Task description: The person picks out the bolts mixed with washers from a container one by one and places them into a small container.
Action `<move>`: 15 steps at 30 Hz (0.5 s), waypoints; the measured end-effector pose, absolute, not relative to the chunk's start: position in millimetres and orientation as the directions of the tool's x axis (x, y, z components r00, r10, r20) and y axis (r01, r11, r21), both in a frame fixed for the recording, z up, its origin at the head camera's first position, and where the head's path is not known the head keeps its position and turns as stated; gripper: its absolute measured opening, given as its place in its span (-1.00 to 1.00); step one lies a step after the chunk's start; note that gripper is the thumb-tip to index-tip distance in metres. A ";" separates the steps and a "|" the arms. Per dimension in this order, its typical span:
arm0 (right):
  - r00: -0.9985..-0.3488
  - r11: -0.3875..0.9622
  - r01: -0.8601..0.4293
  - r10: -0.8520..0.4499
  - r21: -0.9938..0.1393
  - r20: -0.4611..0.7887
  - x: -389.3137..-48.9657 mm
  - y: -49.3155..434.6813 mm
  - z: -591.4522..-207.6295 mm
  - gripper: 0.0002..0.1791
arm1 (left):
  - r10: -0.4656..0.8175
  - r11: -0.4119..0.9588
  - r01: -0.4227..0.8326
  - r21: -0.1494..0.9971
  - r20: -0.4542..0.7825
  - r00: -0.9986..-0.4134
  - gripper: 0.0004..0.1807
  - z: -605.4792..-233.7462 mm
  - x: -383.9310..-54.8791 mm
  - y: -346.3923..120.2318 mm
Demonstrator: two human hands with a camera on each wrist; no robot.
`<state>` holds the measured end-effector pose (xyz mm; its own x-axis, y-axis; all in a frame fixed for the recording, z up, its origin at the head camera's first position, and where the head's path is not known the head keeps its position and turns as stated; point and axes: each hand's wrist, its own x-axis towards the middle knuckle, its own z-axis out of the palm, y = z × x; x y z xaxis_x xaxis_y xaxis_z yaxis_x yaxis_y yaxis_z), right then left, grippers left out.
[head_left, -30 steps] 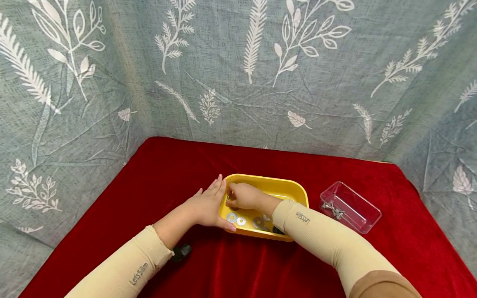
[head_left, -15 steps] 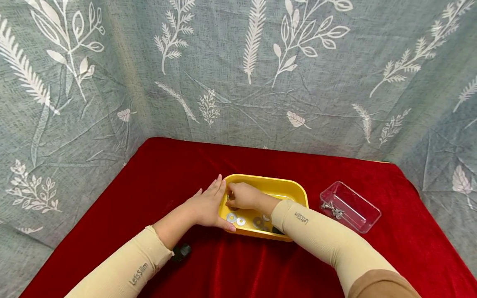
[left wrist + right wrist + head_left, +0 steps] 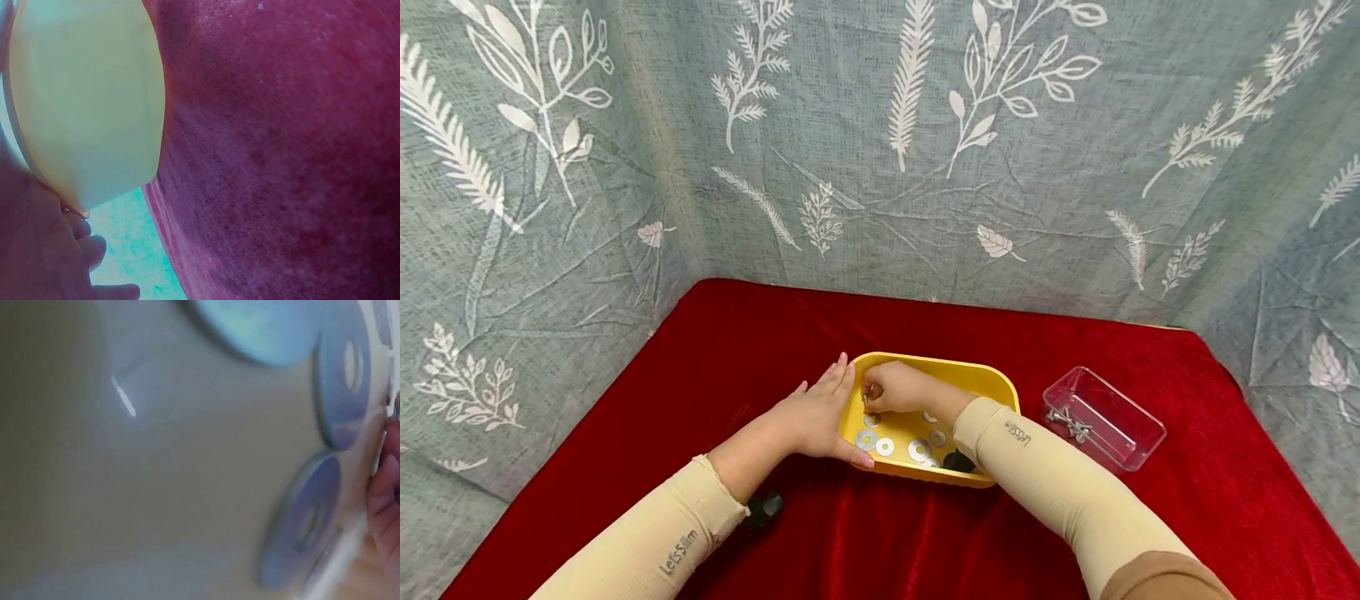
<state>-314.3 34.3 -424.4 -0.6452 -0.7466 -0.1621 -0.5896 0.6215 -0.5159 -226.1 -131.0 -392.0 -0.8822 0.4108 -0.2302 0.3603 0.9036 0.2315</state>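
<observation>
A yellow plastic bin stands on the red cloth. My left hand rests against its left end, fingers stretched along the rim and thumb on the front edge. In the left wrist view those fingers lie beside the bin's pale outer wall. Inside the bin, my right hand pinches a small silver screw, mostly hidden by the fingertips. Several flat washers lie on the bin floor, one just under that hand. The right wrist view shows washers close up.
A clear plastic box with several silver screws at its left end stands right of the bin. A black object lies in the bin's front right part. Another dark object lies by the left wrist. Patterned curtains surround the table.
My right hand has lifted slightly and shifted right inside the bin, with the screw still pinched. A washer beneath it and others near its sleeve now show more. The left hand stays put.
</observation>
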 end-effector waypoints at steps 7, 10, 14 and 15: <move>-0.631 0.623 -0.612 -0.756 -0.488 -0.173 -318.5 39.6 -410.7 -0.88 | 0.406 0.905 0.351 0.240 -0.242 -0.881 0.52 -390.6 -224.4 -129.9; -0.614 0.613 -0.629 -0.769 -0.477 -0.178 -319.5 42.3 -401.3 -0.89 | 0.400 0.909 0.346 0.234 -0.252 -0.881 0.52 -390.2 -224.5 -129.7; -0.591 0.605 -0.636 -0.781 -0.479 -0.201 -320.3 46.6 -387.7 -0.89 | 0.399 0.909 0.345 0.233 -0.250 -0.882 0.52 -389.2 -224.1 -129.5; -0.588 0.603 -0.635 -0.783 -0.484 -0.203 -320.6 47.9 -384.3 -0.89 | 0.401 0.908 0.347 0.234 -0.246 -0.882 0.51 -389.0 -224.0 -129.5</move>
